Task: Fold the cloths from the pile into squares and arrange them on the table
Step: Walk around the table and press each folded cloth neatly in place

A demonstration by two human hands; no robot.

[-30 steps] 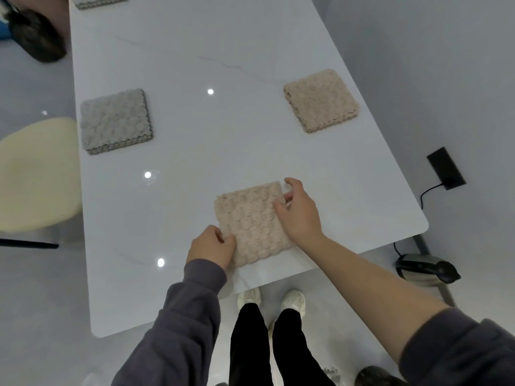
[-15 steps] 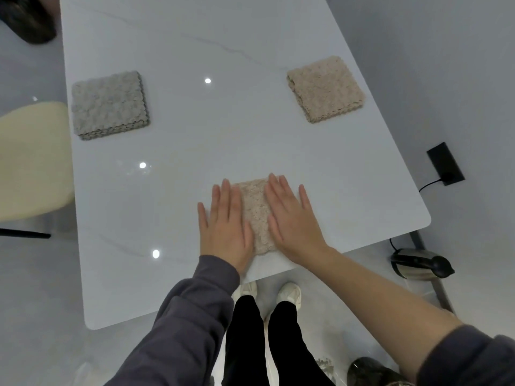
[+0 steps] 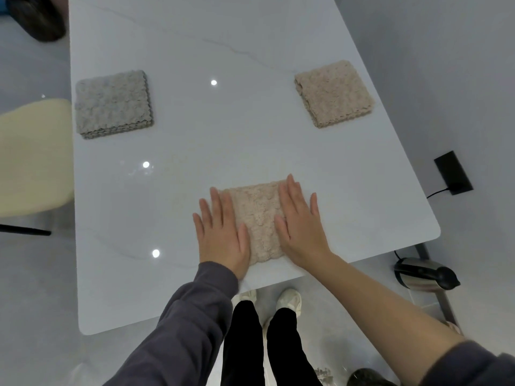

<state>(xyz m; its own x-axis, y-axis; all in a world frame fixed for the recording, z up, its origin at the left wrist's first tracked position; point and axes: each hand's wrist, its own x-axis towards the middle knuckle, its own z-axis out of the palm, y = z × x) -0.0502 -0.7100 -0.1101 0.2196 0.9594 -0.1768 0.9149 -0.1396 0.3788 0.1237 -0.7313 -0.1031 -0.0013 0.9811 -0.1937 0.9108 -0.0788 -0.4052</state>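
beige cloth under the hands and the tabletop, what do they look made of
Beige cloth looks like plush microfibre or fleece, matte: bubbly nap, scalloped edge. Tabletop seems glossy white stone or a lookalike: faint grey veins, sharp light reflections.

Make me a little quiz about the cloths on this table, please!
1. True or false: the left hand and right hand touch the near beige cloth with straight fingers.
2. Which colour is the folded cloth at far left? A grey, B red, C green.
3. Fill in: the table shows ___ folded cloths.
Key: 1 true; 2 A; 3 three.
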